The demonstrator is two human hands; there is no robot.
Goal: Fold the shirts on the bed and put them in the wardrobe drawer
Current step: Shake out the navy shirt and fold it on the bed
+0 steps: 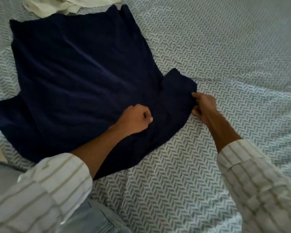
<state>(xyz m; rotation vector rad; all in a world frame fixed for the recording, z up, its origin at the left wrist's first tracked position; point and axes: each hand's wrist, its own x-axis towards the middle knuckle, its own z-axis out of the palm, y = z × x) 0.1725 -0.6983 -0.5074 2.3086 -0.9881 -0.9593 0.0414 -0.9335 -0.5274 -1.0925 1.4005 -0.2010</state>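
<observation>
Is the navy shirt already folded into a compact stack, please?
No, the navy shirt lies spread flat on the bed sheet, with the right hand pinching one sleeve edge.

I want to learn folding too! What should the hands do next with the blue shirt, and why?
Probably the right hand should carry the sleeve it pinches across onto the body of the navy shirt. The shirt lies spread flat on the bed, that sleeve sticks out sideways, and the left hand has a grip near the shoulder, making a fold line.

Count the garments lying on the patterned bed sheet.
2: a dark navy shirt spread flat mid-left, and a crumpled cream-white cloth garment at the top edge, cut off by the frame; more may lie out of view.
</observation>
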